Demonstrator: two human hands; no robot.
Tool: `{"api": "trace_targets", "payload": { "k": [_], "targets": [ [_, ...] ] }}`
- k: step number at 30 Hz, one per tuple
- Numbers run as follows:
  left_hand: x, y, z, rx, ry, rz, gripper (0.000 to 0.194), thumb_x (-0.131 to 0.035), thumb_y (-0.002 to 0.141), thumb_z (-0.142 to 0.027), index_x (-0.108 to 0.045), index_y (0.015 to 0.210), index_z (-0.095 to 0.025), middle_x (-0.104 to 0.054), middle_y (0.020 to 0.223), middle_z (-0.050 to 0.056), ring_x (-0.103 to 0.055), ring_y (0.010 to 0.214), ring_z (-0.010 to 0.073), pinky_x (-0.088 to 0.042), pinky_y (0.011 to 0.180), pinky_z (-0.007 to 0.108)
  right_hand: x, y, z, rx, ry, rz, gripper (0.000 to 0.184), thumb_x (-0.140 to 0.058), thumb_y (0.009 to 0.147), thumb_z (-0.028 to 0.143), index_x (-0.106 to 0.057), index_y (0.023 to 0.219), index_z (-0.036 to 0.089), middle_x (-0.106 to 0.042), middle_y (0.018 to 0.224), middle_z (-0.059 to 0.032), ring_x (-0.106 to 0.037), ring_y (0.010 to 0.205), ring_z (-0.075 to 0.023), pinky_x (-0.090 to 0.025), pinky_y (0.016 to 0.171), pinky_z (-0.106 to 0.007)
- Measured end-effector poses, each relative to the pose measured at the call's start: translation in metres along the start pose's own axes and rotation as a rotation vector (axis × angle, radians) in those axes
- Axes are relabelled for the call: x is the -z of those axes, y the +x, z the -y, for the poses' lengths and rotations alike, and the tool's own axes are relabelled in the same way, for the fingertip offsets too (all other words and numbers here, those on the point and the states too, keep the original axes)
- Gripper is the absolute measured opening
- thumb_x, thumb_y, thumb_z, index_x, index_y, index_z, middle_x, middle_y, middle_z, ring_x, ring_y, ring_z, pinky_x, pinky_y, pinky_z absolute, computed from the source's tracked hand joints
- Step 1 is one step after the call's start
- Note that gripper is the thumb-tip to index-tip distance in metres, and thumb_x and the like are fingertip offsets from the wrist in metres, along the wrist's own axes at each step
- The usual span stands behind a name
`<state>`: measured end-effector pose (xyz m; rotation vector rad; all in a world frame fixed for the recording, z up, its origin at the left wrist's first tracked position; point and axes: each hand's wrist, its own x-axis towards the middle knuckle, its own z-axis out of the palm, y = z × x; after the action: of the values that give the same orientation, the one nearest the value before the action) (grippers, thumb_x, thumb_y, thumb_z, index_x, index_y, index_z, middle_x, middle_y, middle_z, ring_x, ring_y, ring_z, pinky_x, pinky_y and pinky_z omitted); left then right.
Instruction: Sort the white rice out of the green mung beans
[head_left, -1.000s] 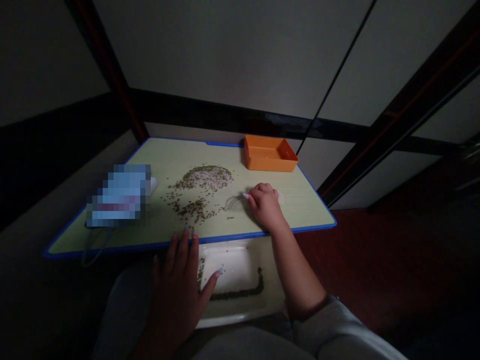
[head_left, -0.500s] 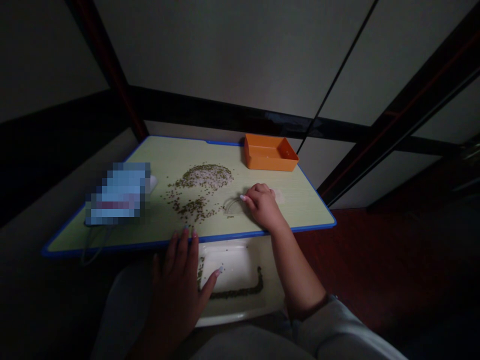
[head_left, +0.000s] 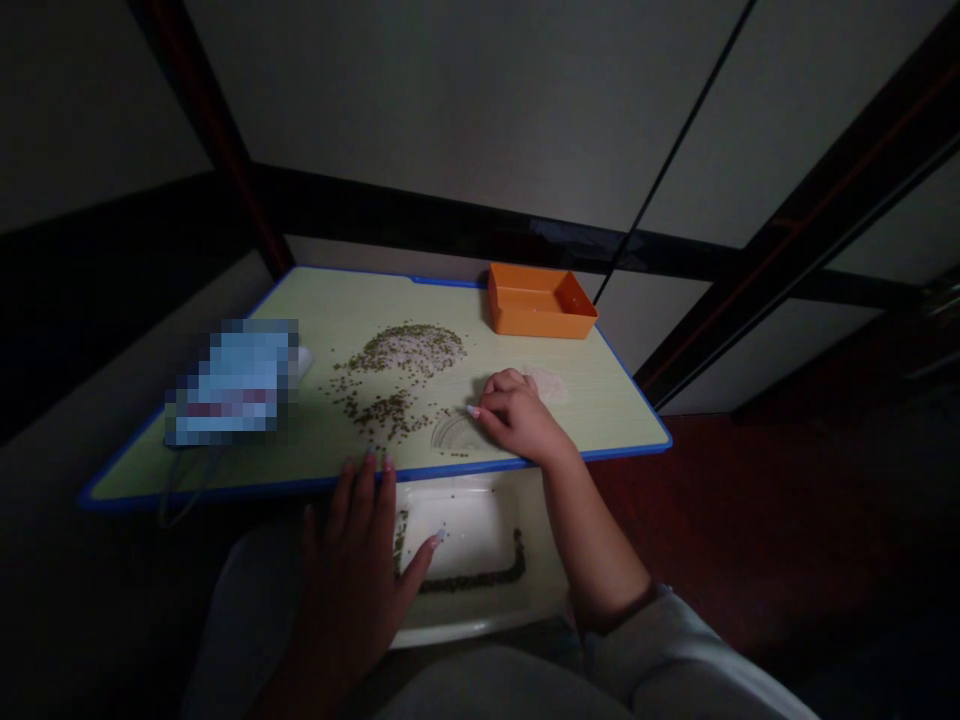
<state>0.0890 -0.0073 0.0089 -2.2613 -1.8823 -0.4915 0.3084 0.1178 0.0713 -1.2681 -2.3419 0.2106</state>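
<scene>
Evidently, in the head view, a clear protractor (head_left: 452, 434) is laid flat, or nearly so, on the near part of the pale tabletop (head_left: 619, 400). Its right end is covered by the right hand (head_left: 525, 425), whose fingers are curled and seem to be pinched on it, though the exact grip is hidden. The left hand (head_left: 356, 560) is held open with nothing visible in it, its fingertips set at the table's near edge and its thumb reaching over the white tray (head_left: 469, 525), where green beans are lined along the walls.

Left of the protractor, loose beans (head_left: 388, 410) are scattered; farther off, more are mixed into a pale mound (head_left: 412, 348). A patch of pale grains (head_left: 549, 385) is seen just beyond the right hand, and an orange box (head_left: 544, 322) is placed at the far right.

The protractor can be judged light, thin and stiff, perhaps slippery and brittle if bent. It would best be held by its end or curved rim, pressed lightly and kept low, since the small, hard beans could easily be rolled or flicked away by its edge.
</scene>
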Motion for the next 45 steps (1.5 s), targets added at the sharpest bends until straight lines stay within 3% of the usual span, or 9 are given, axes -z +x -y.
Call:
{"api": "trace_targets", "payload": {
  "k": [21, 45],
  "targets": [
    [0.0006, 0.0008, -0.0017, 0.017, -0.024, 0.015, 0.076, -0.038, 0.086, -0.051, -0.015, 0.148, -0.013, -0.026, 0.157, 0.018, -0.017, 0.147, 0.0342, -0.023, 0.112, 0.063, -0.0010, 0.0005, 0.0028, 0.053, 0.090, 0.096, 0.026, -0.052, 0.094, 0.030, -0.066, 0.077, 0.017, -0.056, 0.092, -0.0046, -0.043, 0.098, -0.0192, -0.031, 0.089, -0.035],
    [0.0006, 0.0011, -0.0005, 0.005, -0.019, 0.014, 0.077, -0.040, 0.085, -0.050, -0.017, 0.148, -0.012, -0.025, 0.157, 0.019, -0.017, 0.147, 0.0346, -0.023, 0.112, 0.062, 0.0006, 0.0009, -0.0014, 0.074, 0.159, 0.119, 0.029, -0.051, 0.095, 0.030, -0.060, 0.071, 0.017, -0.056, 0.089, -0.0035, -0.045, 0.096, -0.0179, -0.032, 0.089, -0.033]
  ]
}}
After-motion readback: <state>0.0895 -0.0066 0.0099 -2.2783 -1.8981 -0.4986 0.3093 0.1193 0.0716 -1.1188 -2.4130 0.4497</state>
